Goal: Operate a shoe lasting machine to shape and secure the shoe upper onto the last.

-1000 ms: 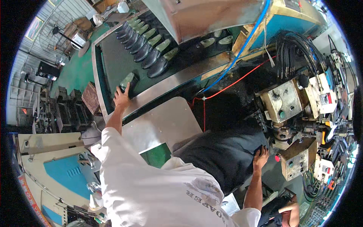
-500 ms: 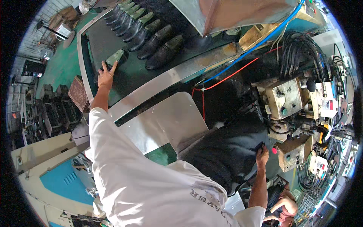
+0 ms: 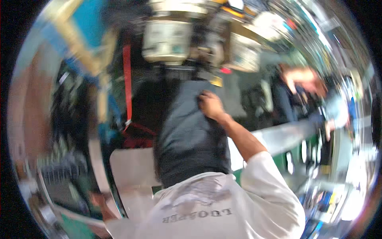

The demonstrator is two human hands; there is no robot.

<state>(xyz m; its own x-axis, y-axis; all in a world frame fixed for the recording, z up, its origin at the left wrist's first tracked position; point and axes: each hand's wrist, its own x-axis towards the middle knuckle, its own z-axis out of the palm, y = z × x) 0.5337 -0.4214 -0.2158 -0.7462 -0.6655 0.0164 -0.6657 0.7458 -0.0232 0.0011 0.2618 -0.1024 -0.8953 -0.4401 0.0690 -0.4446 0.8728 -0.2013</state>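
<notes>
The picture is heavily blurred by head motion. My right hand [image 3: 211,105] rests on my dark trouser leg [image 3: 187,139], fingers curled, with nothing visible in it. My left hand [image 3: 97,199] is low at the left, by the metal rim of the belt table [image 3: 115,199]; it is too smeared to tell its fingers. A pale metal plate [image 3: 131,171] lies between the leg and that rim. My white shirt [image 3: 215,211] fills the lower middle.
A cream machine housing [image 3: 167,40] with a red strap [image 3: 127,79] stands ahead. Dark cables hang at the left [image 3: 75,107]. Another person's arm [image 3: 302,77] shows at the upper right beside a long grey rail [image 3: 290,133].
The view has swung sharply and blurred. The row of dark shoes on the belt has left the picture. My left hand has drawn back from the green piece; my right hand stays on the leg.
</notes>
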